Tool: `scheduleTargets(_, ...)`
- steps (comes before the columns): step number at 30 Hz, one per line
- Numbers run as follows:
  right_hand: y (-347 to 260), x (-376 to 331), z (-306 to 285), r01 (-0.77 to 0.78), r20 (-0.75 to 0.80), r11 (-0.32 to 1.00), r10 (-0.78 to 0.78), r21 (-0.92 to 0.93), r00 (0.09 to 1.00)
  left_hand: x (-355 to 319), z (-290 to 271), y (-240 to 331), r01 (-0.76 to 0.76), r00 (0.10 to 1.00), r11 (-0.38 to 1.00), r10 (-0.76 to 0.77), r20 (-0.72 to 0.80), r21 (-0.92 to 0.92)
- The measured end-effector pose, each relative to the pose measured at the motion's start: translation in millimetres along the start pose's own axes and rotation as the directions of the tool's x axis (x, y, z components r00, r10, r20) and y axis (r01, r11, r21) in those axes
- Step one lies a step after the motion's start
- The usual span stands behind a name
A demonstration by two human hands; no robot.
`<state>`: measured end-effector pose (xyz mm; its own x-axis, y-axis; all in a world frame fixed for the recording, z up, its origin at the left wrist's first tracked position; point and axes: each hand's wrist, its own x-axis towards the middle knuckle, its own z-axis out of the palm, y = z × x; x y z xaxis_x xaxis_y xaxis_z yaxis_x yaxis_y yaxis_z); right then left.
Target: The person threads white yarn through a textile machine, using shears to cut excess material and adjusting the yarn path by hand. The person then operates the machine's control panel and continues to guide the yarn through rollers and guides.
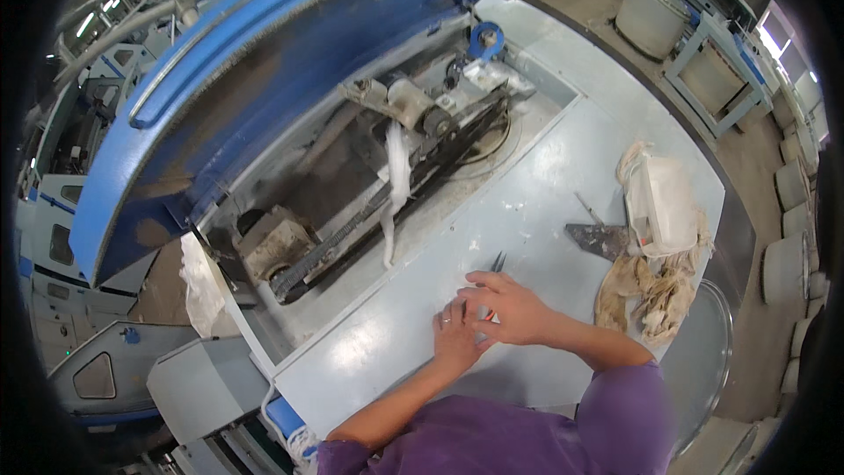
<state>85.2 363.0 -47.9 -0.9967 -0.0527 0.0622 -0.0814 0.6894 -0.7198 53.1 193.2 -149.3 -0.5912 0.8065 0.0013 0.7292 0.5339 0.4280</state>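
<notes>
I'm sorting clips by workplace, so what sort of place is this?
Probably a textile mill, perhaps a fibre-preparation or spinning floor. The signs are the loose white fibre strand in the open machine with its raised blue lid, and the large round drums standing at the right.

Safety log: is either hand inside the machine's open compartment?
No, the left hand and right hand are together over the pale grey panel, outside the open compartment.
</notes>
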Motion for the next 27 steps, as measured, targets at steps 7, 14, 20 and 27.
scheduleTargets(7,-4.9,77.4,-16.8,0.174,-0.382,0.978,-0.204,-0.112,0.901,18.0,4.0,-4.5,0.051,0.999,0.993,-0.050,0.005,-0.105)
scheduleTargets(14,39.2,210.3,-10.8,0.152,-0.224,0.732,-0.389,-0.664,0.893,-10.2,-55.3,-44.0,0.251,0.968,0.812,-0.208,0.140,-0.527)
scheduleTargets(20,59.5,260.6,0.5,0.295,0.160,0.441,-0.317,-0.848,0.935,-49.7,-68.2,-84.5,0.288,0.956,0.853,-0.284,0.078,-0.434)
scheduleTargets(27,12.9,219.1,20.0,0.222,-0.286,0.944,-0.289,-0.245,0.914,-65.6,-85.6,-97.7,0.241,0.848,0.527,-0.523,-0.087,-0.815)
